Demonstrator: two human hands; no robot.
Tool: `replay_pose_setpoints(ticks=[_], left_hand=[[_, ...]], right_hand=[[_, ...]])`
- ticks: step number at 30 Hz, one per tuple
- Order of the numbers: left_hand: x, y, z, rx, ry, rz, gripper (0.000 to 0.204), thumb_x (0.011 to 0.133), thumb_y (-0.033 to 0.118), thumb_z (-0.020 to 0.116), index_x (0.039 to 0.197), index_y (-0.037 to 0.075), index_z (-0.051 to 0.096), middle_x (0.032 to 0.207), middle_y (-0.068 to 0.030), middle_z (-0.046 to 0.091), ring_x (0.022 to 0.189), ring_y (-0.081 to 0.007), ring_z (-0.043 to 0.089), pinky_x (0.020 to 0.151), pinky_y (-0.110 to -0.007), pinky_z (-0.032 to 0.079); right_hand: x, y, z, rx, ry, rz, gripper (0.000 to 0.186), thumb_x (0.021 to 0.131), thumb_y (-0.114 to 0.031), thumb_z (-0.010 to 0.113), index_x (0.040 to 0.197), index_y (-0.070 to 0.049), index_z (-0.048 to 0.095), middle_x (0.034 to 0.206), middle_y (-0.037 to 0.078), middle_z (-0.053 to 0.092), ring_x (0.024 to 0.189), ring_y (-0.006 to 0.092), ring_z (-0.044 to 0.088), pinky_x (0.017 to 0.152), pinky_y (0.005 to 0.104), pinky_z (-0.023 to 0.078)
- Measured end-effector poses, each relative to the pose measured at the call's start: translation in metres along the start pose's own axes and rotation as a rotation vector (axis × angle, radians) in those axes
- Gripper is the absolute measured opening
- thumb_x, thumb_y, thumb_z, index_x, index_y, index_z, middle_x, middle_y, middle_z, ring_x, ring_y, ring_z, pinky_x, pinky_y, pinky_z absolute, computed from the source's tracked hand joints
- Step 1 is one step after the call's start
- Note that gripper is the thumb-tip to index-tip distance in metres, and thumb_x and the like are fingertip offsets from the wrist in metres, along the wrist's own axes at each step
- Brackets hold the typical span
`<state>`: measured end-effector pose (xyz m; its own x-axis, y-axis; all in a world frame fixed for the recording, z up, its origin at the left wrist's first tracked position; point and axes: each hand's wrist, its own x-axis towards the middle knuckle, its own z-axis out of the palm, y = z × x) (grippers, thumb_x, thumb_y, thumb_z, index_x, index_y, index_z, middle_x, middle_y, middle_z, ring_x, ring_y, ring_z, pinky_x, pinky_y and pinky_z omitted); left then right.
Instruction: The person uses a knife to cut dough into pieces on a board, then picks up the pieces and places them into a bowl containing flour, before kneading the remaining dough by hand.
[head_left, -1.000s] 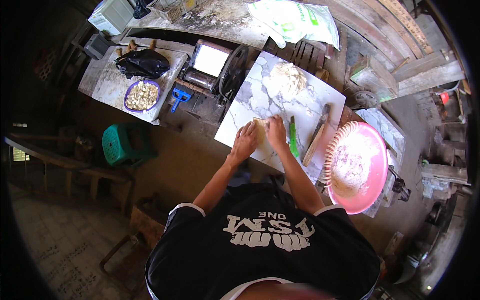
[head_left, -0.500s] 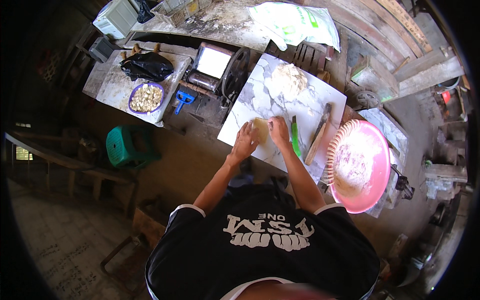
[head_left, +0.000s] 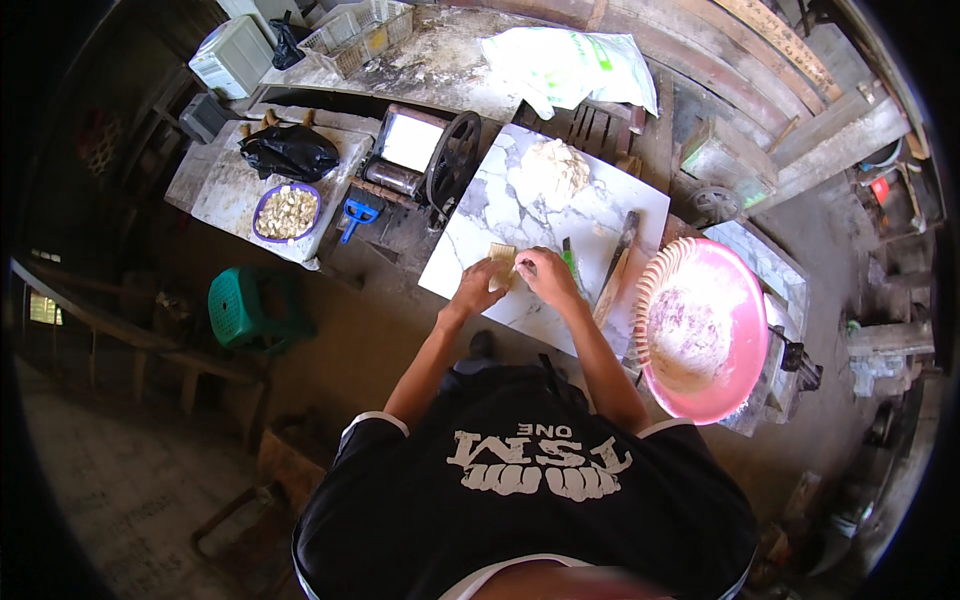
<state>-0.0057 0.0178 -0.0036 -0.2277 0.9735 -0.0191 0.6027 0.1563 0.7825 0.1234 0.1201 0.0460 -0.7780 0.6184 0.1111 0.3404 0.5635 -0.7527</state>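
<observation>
Head view, relayed to my station, shows me a marble-patterned worktop (head_left: 470,210) as the largest thing near the hands. A pink basin (head_left: 748,345) stands just beside its right side, dusted inside with white powder, with a row of pale curved pieces (head_left: 645,300) along its left rim. Beyond the worktop's far edge I see a white sack (head_left: 570,65); to the left are a roller machine (head_left: 405,150) with a dark wheel and, lower, a green stool (head_left: 230,310). A heap of pale dough (head_left: 552,172) sits on the far part of the worktop. Near its front edge, I find the left hand (head_left: 480,287) with its fingers together on the left side of a small ridged piece (head_left: 503,257); whether they clamp it, I cannot tell. At that piece's right side, the right hand (head_left: 548,277) has its fingers curled in; I cannot tell if they pinch anything. Smaller still, a green-handled tool (head_left: 569,258) lies partly hidden behind the right hand.
</observation>
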Motion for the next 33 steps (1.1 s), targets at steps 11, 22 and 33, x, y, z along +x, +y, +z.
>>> replay_pose_setpoints(ticks=[11,22,33], left_hand=[[0.002,0.001,0.015,0.352,0.191,0.068,0.033,0.069,0.006,0.051,0.102,0.010,0.053,0.117,-0.0115,0.045,0.114,-0.0308,0.034,0.094,-0.046,0.026],[0.007,-0.001,0.009,0.231,0.016,0.117,0.024,0.073,0.008,0.046,0.094,0.008,0.057,0.118,-0.0149,0.044,0.115,-0.0340,0.032,0.094,-0.045,0.025],[0.003,0.051,0.009,-0.822,-0.241,-0.166,0.034,0.081,0.012,0.053,0.112,0.004,0.044,0.107,-0.0087,0.051,0.101,-0.0189,0.048,0.088,-0.029,0.036]], right_hand=[[-0.012,0.004,-0.012,0.162,0.113,0.079,0.012,0.070,-0.004,0.057,0.081,0.000,0.057,0.075,0.011,0.060,0.070,0.0195,0.058,0.065,0.0269,0.045],[-0.028,0.005,-0.009,0.228,0.171,0.146,0.013,0.070,-0.001,0.056,0.082,0.000,0.057,0.072,0.010,0.060,0.067,0.0173,0.058,0.062,0.0252,0.044],[-0.037,-0.011,-0.028,0.346,0.269,0.162,0.013,0.076,-0.009,0.058,0.085,0.000,0.058,0.077,0.008,0.062,0.071,0.0133,0.059,0.056,0.0239,0.044]])
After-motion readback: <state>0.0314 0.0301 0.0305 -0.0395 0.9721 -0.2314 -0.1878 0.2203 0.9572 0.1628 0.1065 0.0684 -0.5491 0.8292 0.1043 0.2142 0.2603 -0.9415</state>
